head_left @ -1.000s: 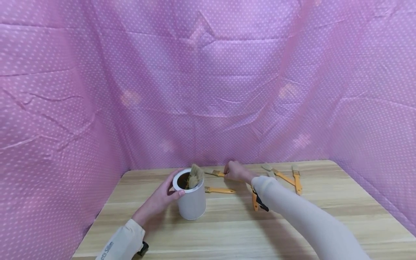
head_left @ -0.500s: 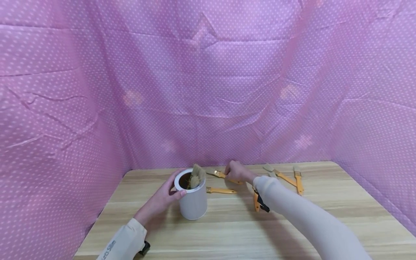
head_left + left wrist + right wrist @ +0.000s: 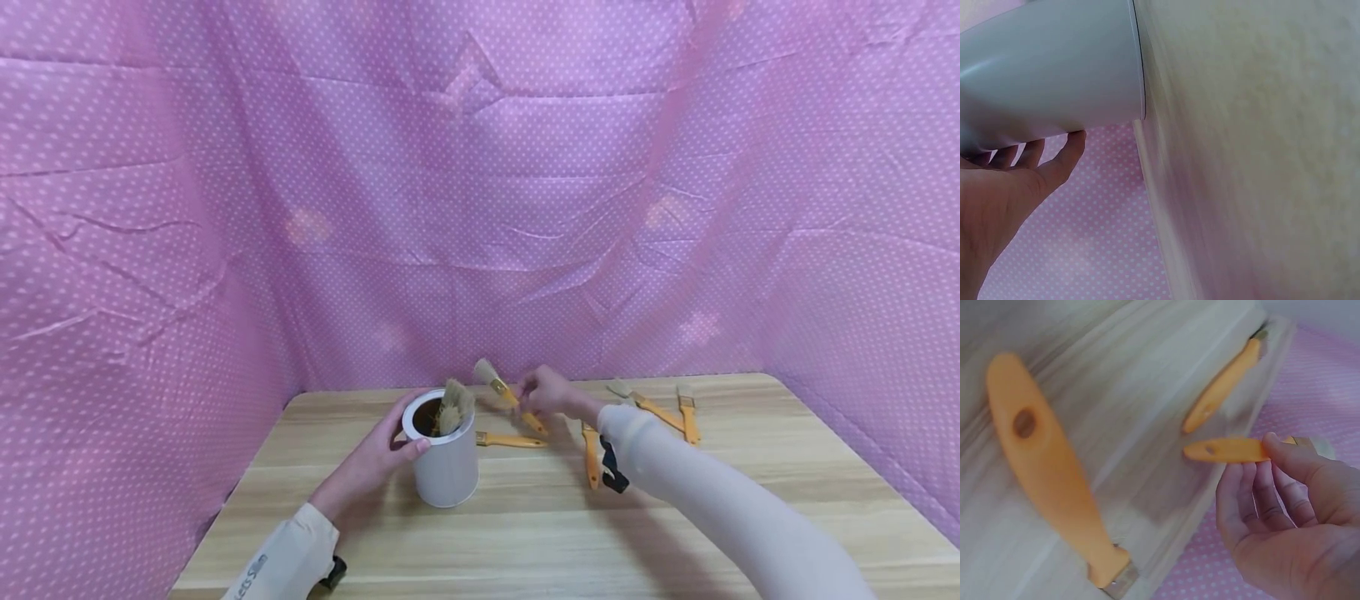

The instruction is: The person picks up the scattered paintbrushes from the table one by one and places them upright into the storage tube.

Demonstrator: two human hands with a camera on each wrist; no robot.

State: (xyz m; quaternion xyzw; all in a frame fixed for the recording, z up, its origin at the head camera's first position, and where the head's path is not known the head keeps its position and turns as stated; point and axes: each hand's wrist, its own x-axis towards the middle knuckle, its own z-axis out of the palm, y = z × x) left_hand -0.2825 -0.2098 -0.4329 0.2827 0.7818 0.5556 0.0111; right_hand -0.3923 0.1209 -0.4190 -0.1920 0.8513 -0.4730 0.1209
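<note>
On my feed the right hand (image 3: 546, 392) pinches an orange-handled paintbrush (image 3: 508, 394) between thumb and fingers. Its long axis slants, bristles up and leftward, handle end down and rightward; whether that end clears the counter (image 3: 525, 533) I can't tell. The pale can (image 3: 447, 471) stands left of the brush, mouth upward, other bristles (image 3: 452, 408) jutting out; the left hand (image 3: 378, 454) grips its upper part, fingers and thumb round it.

Soft shadows across tabletop (image 3: 510, 542) — wrist views blurry.
</note>
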